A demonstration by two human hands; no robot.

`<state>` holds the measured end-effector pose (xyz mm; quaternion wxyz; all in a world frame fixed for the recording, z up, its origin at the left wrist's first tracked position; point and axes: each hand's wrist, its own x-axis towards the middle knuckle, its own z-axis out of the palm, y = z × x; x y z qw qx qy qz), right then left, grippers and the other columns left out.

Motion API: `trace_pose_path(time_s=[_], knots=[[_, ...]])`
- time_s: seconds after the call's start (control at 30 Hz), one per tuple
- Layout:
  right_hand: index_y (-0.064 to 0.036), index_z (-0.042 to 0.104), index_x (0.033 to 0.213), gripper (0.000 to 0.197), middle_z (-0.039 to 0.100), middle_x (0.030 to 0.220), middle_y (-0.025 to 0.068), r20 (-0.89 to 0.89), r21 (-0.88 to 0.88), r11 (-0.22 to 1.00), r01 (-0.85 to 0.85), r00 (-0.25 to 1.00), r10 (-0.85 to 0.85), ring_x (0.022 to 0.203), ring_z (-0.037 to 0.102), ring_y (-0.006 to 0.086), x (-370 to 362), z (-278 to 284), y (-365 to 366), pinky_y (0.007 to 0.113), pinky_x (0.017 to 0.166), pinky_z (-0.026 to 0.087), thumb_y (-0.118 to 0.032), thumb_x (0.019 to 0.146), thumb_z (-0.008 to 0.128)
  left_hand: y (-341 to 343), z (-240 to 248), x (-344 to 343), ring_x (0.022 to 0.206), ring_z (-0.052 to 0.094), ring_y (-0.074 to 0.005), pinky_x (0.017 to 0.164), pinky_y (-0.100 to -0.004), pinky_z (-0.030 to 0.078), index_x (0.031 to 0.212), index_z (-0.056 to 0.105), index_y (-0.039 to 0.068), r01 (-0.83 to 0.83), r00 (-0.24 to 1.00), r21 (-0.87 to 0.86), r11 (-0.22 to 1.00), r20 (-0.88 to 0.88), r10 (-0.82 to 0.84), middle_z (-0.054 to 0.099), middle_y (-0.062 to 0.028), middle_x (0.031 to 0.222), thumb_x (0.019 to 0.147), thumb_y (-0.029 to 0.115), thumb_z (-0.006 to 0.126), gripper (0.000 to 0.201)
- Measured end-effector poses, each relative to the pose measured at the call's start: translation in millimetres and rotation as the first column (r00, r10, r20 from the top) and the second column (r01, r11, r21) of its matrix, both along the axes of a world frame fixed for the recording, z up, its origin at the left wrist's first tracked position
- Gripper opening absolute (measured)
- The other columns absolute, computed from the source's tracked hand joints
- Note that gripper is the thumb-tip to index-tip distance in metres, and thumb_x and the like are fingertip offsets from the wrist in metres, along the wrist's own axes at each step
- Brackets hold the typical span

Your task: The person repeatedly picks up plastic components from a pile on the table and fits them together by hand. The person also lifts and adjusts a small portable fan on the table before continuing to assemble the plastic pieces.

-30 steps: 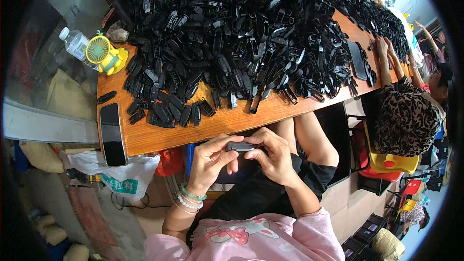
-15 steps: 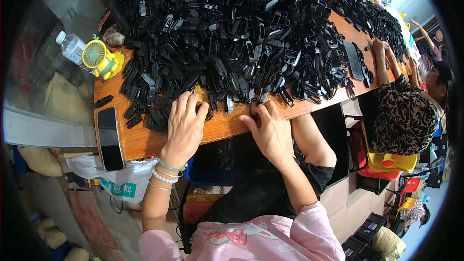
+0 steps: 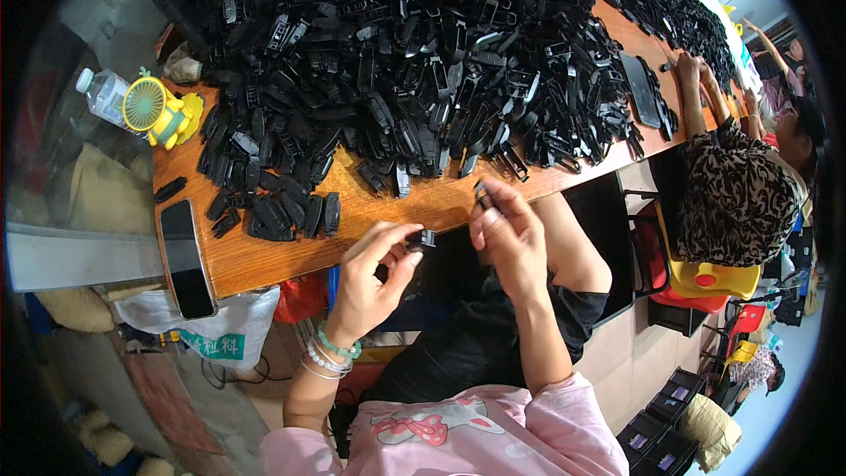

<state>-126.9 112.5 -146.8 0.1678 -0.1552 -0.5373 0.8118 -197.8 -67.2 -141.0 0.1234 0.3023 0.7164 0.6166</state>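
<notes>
My left hand (image 3: 372, 278) is closed in a pinch on a small black plastic part (image 3: 422, 239), just in front of the table's near edge. In my right hand (image 3: 511, 234), thumb and fingers grip another black plastic piece (image 3: 482, 195), partly hidden by the fingers. The two pieces are apart. Beyond both hands, a large heap of black plastic parts (image 3: 379, 79), some like frames and some like long shells, covers most of the wooden table (image 3: 242, 262). A small group of black shells (image 3: 286, 211) lies to the left of my hands.
A phone (image 3: 187, 260) lies at the table's left edge. Behind it stand a yellow handheld fan (image 3: 159, 112) and a plastic bottle (image 3: 107, 99). A dark flat tray-like thing (image 3: 641, 90) rests on the right. A co-worker in a patterned top (image 3: 731, 198) sits at the right.
Both hands have drawn back from the heap toward me, and each now shows a black piece between its fingers. The left hand has moved right and nearer. The view has shifted slightly.
</notes>
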Motion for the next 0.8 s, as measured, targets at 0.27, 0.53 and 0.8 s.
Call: trace_pose_path(time_s=[0.27,0.53,0.8], knots=[[0.0038,0.053,0.120,0.032,0.058,0.099,0.0081,0.122,0.317,0.911,-0.264,0.964,0.237,0.086,0.057,0.0129,18.0,11.9,-16.6,0.025,0.078,0.047,-0.003,0.089,0.057,5.7,-11.7,11.3,0.068,0.060,-0.0112,0.060,-0.0227,0.049,0.104,0.057,-0.008,0.032,0.966,0.081,0.996,0.252,-0.052,0.058,-0.0087,0.089,0.083,0.002,0.064,0.024],[0.0046,0.050,0.122,0.032,0.058,0.098,0.0106,0.072,0.490,0.830,-0.265,0.962,0.265,0.079,0.057,0.0148,15.4,8.6,-17.8,0.025,0.073,0.047,-0.005,0.092,0.052,5.4,-8.3,7.7,0.063,0.055,-0.0124,0.053,-0.0231,0.044,0.102,0.057,-0.009,0.015,0.998,0.061,0.998,0.064,-0.019,0.056,-0.0089,0.085,0.085,0.004,0.063,0.023],[0.0062,0.048,0.120,0.042,0.059,0.097,0.0240,-0.076,0.819,0.571,-0.057,0.975,0.207,0.087,0.060,0.0397,19.5,-9.7,-17.9,0.041,0.072,0.050,0.004,0.080,0.058,14.0,15.6,6.0,0.064,0.054,-0.0322,0.058,-0.0366,0.044,0.091,0.058,-0.008,-0.011,0.971,-0.085,0.996,-0.238,-0.010,0.054,-0.0176,0.074,0.079,0.003,0.064,0.017]])
